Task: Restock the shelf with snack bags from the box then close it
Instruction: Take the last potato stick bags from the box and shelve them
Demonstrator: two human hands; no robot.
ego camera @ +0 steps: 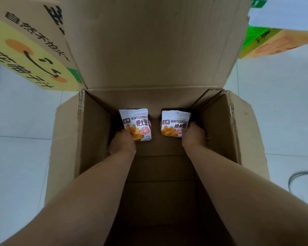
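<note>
I look straight down into an open brown cardboard box [94, 135] on the floor. Both my arms reach deep inside it. My left hand [122, 143] grips the lower left corner of a white snack bag [137, 121] printed with fries and "WATUDOU". My right hand [193, 134] grips the lower right side of a second, matching snack bag [173, 122]. The two bags sit side by side near the box's far wall, a small gap between them. A sliver of another bag may lie behind the left one. The bare box bottom shows below the hands.
The far flap [153, 41] stands up tall; the side flaps are spread outward. A yellow printed carton [25, 50] lies at the upper left and another with green print [274, 41] at the upper right. Pale floor tiles surround the box; a dark cable [300, 176] trails at right.
</note>
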